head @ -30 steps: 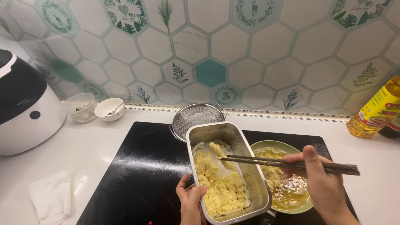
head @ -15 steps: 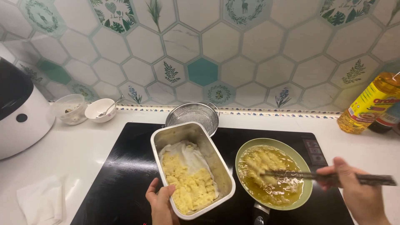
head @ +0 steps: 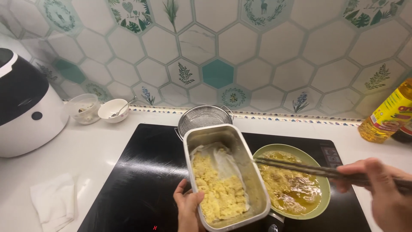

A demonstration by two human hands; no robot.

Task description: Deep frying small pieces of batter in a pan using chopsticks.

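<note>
**Tray in one hand, chopsticks in the other, over the cooktop**

The left hand (head: 189, 209) grips the near left corner of a steel tray (head: 224, 174), thumb hooked over the rim, fingers under it and out of sight. The tray sits just above the black cooktop (head: 141, 172), its long side running from 6 o'clock up to 12. Inside it lies crumbly yellow food (head: 219, 193), heaped toward the near end, with a sheet of white paper (head: 223, 159) lining the far part.

The right hand (head: 386, 189) comes in from 3 o'clock, clenched around a pair of dark chopsticks (head: 309, 169). They lie nearly level, tips pointing to 9 o'clock and ending just at the tray's right rim, crossing over a green pan (head: 324, 184). The pan stands at 3 o'clock from the tray, touching or nearly touching its wall, and holds yellowish fried food in oil (head: 292, 189).

At 12 o'clock from the tray, partly behind it, is a wire sieve (head: 201, 118). At 10 o'clock on the white counter (head: 86, 146) stand a glass cup (head: 83, 108) and a white bowl (head: 112, 111) with a spoon in it; further left, a white rice cooker (head: 25, 107). A folded white cloth (head: 53, 202) lies at 8 o'clock. An oil bottle (head: 388, 114) stands at 2 o'clock against the tiled wall (head: 266, 51).
</note>
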